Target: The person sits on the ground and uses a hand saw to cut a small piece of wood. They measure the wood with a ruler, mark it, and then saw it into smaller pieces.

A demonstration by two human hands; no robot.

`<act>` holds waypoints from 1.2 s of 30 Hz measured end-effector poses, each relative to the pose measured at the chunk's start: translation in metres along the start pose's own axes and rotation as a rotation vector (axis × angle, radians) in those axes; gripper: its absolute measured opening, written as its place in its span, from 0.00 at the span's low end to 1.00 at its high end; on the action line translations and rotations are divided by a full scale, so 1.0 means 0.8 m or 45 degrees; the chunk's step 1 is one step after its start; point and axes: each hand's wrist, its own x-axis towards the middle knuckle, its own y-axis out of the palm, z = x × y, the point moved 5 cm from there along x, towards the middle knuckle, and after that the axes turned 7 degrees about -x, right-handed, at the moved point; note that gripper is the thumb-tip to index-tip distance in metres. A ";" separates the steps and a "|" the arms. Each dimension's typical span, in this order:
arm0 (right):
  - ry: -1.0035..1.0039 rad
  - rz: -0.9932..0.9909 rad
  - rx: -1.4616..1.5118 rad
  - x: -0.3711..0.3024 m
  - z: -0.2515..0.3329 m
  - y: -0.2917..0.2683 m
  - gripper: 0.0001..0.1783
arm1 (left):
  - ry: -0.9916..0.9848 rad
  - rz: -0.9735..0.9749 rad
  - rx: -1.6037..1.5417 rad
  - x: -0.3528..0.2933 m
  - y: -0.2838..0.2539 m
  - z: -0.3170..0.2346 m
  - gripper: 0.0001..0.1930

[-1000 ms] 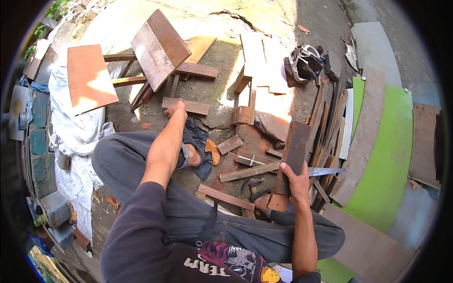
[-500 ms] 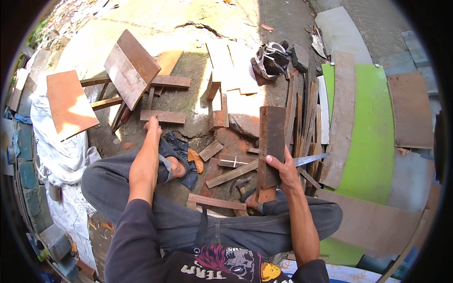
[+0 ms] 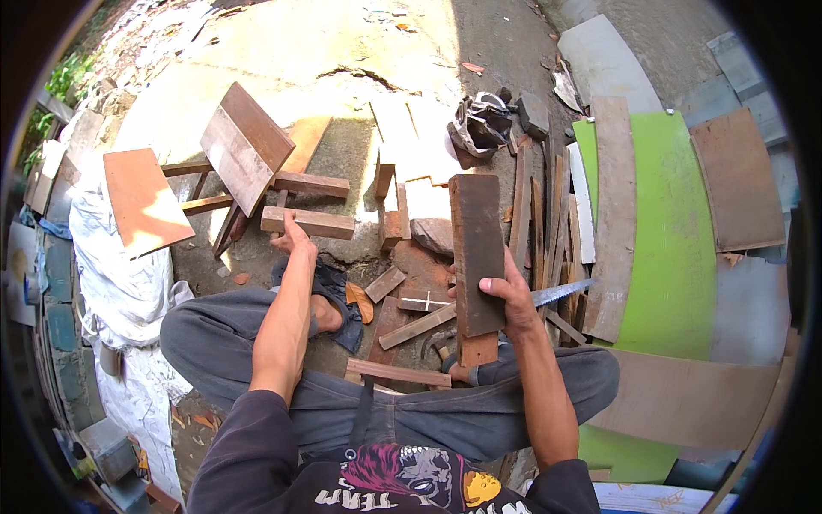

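Note:
My left hand [image 3: 294,235] is closed round a short brown wooden bar [image 3: 321,224], which looks joined to a wooden frame with slanted boards [image 3: 248,146]. My right hand [image 3: 512,295] grips a thick dark brown board [image 3: 477,257] by its right edge, thumb on its face; the board stands lengthwise away from me. A lighter wood end [image 3: 478,349] shows at its near end. Behind the right hand a saw blade [image 3: 561,292] sticks out to the right; its handle is mostly hidden. Between my legs lie a wood strip [image 3: 419,325] and a hammer [image 3: 438,343], partly covered.
An orange-brown panel [image 3: 145,201] leans at the left, by a white sheet [image 3: 116,265]. Long wood strips [image 3: 522,197] lie at the right, beside a green panel [image 3: 672,231] with a brown plank [image 3: 614,214] on it. A dark bag [image 3: 478,128] sits farther off.
The bar in my left hand, with the wooden frame, has shifted slightly right and turned to show more of its side. My right hand and the board have moved a little left. The view has shifted somewhat.

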 end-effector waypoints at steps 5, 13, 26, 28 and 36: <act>-0.126 -0.004 0.001 -0.004 0.016 -0.001 0.53 | 0.430 0.215 0.192 -0.053 -0.031 -0.044 0.42; -0.136 0.067 0.031 -0.029 0.033 -0.004 0.59 | 0.715 0.611 0.463 -0.156 -0.052 -0.123 0.45; -0.424 -0.073 -1.099 -0.089 0.135 -0.008 0.56 | 0.222 1.801 0.629 -0.382 -0.113 -0.258 0.45; -0.474 -0.091 -1.262 -0.091 0.139 -0.003 0.52 | 0.162 1.925 0.630 -0.401 -0.118 -0.256 0.41; -0.638 -0.322 -1.947 -0.105 0.099 0.002 0.43 | 0.204 2.067 0.796 -0.465 -0.135 -0.226 0.41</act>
